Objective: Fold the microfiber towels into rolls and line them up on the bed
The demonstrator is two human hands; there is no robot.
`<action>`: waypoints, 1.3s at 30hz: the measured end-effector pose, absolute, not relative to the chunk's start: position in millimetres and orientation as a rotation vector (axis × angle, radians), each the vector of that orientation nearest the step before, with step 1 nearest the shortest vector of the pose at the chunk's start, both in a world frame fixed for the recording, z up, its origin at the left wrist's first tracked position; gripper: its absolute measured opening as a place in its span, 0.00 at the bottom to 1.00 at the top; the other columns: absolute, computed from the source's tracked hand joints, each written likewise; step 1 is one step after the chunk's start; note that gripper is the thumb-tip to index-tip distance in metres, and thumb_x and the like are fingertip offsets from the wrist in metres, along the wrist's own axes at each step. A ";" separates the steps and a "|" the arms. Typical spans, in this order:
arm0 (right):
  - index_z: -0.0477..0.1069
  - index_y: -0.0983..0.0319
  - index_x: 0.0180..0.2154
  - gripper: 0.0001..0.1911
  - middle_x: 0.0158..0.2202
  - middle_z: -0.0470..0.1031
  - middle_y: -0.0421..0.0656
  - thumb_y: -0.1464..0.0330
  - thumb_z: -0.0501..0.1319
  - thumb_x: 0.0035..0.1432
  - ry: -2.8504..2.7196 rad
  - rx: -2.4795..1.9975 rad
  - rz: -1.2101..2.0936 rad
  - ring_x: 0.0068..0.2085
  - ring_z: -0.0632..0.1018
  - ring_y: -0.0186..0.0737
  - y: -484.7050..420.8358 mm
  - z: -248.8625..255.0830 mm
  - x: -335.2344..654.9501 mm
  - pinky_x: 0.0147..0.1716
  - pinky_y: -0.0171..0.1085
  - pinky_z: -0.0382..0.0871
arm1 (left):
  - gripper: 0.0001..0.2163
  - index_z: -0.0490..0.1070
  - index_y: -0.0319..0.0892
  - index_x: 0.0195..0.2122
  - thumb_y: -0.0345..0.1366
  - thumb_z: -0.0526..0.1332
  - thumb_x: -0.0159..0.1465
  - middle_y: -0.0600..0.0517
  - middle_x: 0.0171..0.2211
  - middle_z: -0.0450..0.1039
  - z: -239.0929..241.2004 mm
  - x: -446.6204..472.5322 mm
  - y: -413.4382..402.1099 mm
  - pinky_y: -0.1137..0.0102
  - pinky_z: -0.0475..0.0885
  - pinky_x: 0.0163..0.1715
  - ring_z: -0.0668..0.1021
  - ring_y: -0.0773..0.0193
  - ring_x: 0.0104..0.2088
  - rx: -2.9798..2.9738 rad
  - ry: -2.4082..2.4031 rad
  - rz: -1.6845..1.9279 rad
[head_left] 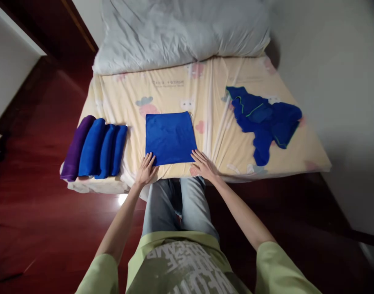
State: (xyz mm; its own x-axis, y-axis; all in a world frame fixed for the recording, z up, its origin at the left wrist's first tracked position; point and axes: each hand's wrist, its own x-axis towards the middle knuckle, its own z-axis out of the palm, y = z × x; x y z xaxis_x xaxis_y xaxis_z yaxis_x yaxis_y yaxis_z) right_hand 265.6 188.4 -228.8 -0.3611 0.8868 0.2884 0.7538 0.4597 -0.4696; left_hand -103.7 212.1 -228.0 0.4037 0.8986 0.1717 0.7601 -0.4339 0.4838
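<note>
A blue cloth [170, 136] lies flat as a near-square on the bed, close to its front edge. My left hand [146, 169] rests on the cloth's near left corner, fingers stretched out and slightly spread. At the near right corner, my right hand [203, 164] lies with its fingertips on the cloth and fingers extended. To the left, a rolled purple cloth [78, 147] sits side by side with several rolled blue cloths [93, 147]. A crumpled blue cloth [263, 114] with green edging is spread loosely on the right.
The bed [174, 92] has a pale yellow patterned sheet, and its front edge is right before my legs. A bulky grey-white quilt [181, 32] is heaped at the back. A wall [334, 81] stands on the right; dark red floor [40, 228] surrounds the bed.
</note>
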 end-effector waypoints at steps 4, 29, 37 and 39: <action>0.64 0.60 0.67 0.29 0.68 0.64 0.48 0.65 0.60 0.66 -1.927 -1.394 0.280 0.70 0.64 0.51 179.9 -245.7 266.3 0.68 0.56 0.63 | 0.27 0.62 0.42 0.67 0.42 0.57 0.68 0.42 0.70 0.58 -227.9 -119.8 208.8 0.46 0.60 0.69 0.58 0.48 0.72 2.284 1.350 0.687; 0.76 0.58 0.48 0.21 0.56 0.78 0.46 0.79 0.54 0.59 -1.631 -1.417 0.283 0.58 0.76 0.46 189.2 -245.7 256.0 0.59 0.51 0.71 | 0.24 0.77 0.44 0.46 0.22 0.53 0.50 0.48 0.47 0.80 -243.0 -107.0 218.8 0.54 0.70 0.57 0.75 0.53 0.54 1.906 1.606 1.275; 0.77 0.58 0.47 0.22 0.53 0.80 0.45 0.80 0.53 0.56 -1.645 -1.458 0.280 0.56 0.77 0.46 191.0 -247.1 256.5 0.57 0.50 0.72 | 0.25 0.76 0.45 0.46 0.23 0.53 0.49 0.48 0.50 0.78 -242.3 -106.1 218.2 0.55 0.69 0.57 0.73 0.52 0.55 1.939 1.637 1.232; 0.76 0.58 0.47 0.22 0.52 0.80 0.46 0.79 0.53 0.56 -1.622 -1.494 0.284 0.55 0.77 0.47 188.9 -248.4 256.4 0.57 0.51 0.72 | 0.24 0.75 0.44 0.47 0.24 0.53 0.50 0.46 0.49 0.78 -241.7 -106.3 216.0 0.56 0.69 0.56 0.73 0.51 0.55 1.921 1.649 1.205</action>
